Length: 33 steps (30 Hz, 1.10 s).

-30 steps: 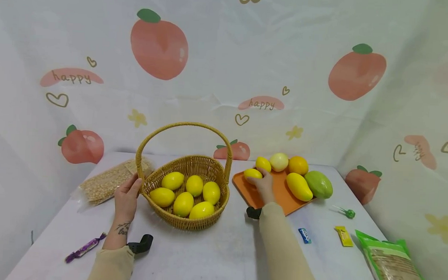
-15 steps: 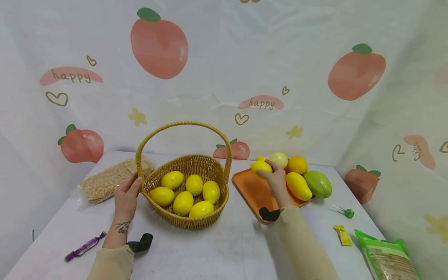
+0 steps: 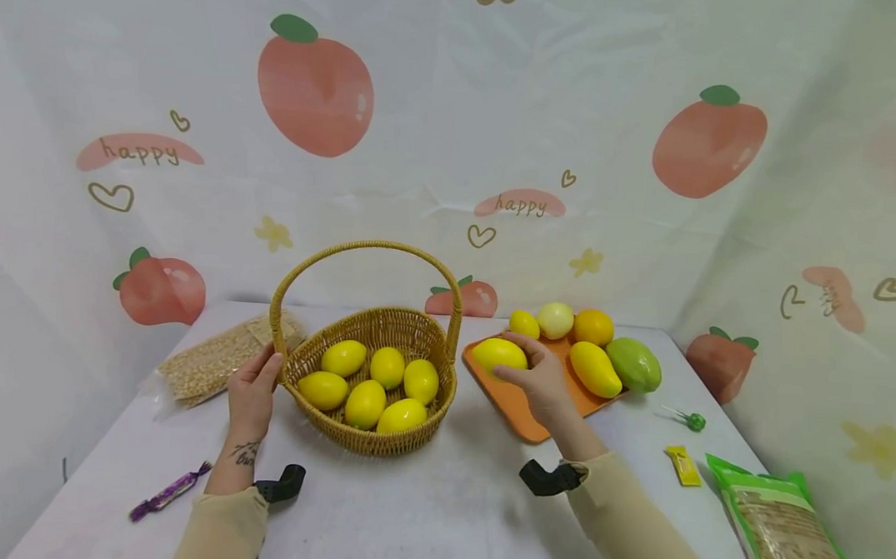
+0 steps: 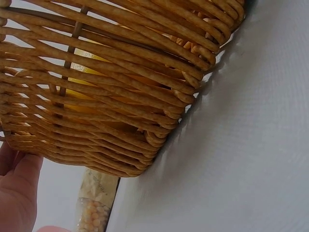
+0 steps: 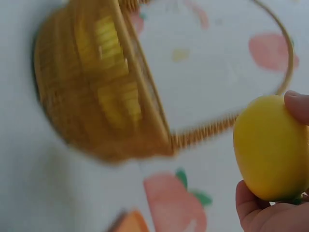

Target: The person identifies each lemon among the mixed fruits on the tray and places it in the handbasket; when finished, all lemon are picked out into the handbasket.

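Observation:
My right hand [image 3: 540, 377] grips a yellow lemon [image 3: 499, 353] [image 5: 270, 147] above the near-left end of the orange tray [image 3: 523, 416], just right of the wicker basket [image 3: 369, 444] [image 5: 96, 87]. The basket holds several yellow lemons [image 3: 366, 403]. My left hand [image 3: 251, 390] rests against the basket's left rim by the handle base, and its fingers [image 4: 17, 193] touch the weave [image 4: 111, 106] in the left wrist view. On the tray lie another lemon [image 3: 524, 323], a pale round fruit [image 3: 555, 319], an orange [image 3: 593, 326], a yellow mango [image 3: 595, 369] and a green mango [image 3: 634, 364].
A bag of dried kernels [image 3: 215, 359] lies left of the basket. A purple candy [image 3: 168, 492] sits near the front left. A green lollipop [image 3: 688, 419], a yellow wrapper [image 3: 683, 466] and a green packet [image 3: 786, 528] lie at the right. A fruit-print cloth backs the table.
My right hand lifted a lemon off the tray's far end and carried it toward me and left, nearer the basket. The left hand stayed on the basket.

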Motion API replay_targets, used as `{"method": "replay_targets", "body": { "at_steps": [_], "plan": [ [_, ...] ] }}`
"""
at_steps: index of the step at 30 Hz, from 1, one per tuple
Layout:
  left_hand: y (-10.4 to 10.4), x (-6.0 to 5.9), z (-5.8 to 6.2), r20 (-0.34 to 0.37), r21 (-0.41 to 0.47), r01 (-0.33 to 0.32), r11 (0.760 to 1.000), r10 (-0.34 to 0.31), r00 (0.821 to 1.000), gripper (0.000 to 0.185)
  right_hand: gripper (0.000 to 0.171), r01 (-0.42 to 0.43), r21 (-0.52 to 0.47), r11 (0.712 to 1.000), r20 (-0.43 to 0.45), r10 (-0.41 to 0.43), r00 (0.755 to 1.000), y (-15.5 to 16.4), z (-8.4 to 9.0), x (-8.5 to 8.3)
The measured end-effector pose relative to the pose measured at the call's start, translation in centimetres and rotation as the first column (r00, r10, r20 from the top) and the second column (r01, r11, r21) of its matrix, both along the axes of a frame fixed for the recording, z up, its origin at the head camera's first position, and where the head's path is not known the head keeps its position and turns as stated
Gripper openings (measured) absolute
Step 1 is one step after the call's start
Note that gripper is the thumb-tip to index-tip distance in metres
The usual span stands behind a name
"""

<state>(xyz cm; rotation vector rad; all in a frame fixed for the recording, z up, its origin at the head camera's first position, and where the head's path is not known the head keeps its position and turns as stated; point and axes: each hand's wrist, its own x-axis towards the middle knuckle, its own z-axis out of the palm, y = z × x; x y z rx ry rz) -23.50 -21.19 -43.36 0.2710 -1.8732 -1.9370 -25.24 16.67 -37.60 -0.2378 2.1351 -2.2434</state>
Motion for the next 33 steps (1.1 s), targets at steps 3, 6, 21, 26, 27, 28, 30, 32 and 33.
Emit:
{"method": "replay_targets", "body": {
  "at_steps": [3,6,21,26,27,28,30,32,33],
  "plan": [
    [0.0,0.0,0.0,-0.004,0.014,-0.002,1.0,0.002,1.0,0.049,0.057,-0.078,-0.041,0.996,0.001,0.078,0.997,-2.1,0.5,1.0],
    [0.1,0.0,0.1,0.001,0.015,-0.002,1.0,0.002,1.0,0.049,0.058,-0.144,-0.049,0.988,-0.012,0.143,0.99,-4.6,1.1,1.4],
    [0.0,0.1,0.1,0.036,-0.005,0.001,1.0,-0.001,0.999,0.049,0.055,-0.212,0.168,0.963,0.015,0.212,0.977,-16.3,2.4,-4.3],
    [0.0,0.1,0.0,0.015,-0.011,0.006,1.0,-0.006,1.0,0.048,0.057,-0.196,0.197,0.961,0.043,0.191,0.981,-16.9,2.0,-5.1],
    [0.0,0.1,0.0,0.014,-0.015,0.006,1.0,-0.006,1.0,0.048,0.057,-0.198,0.191,0.961,0.047,0.193,0.98,-16.9,2.0,-5.1],
    [0.0,0.0,0.0,0.013,-0.016,0.005,1.0,-0.005,1.0,0.048,0.057,-0.197,0.195,0.961,0.049,0.191,0.98,-16.8,2.0,-5.1],
    [0.0,0.0,0.1,0.014,-0.021,0.003,1.0,-0.003,1.0,0.047,0.057,-0.204,0.195,0.96,0.047,0.198,0.979,-16.8,1.7,-5.2],
    [0.0,0.0,0.1,0.012,-0.024,0.002,1.0,-0.002,1.0,0.047,0.056,-0.205,0.196,0.959,0.041,0.201,0.979,-16.5,1.5,-5.0],
    [0.0,0.0,0.1,0.012,-0.022,0.002,1.0,-0.002,1.0,0.047,0.056,-0.202,0.192,0.96,0.04,0.198,0.979,-16.3,1.4,-4.9]
  ]
}}
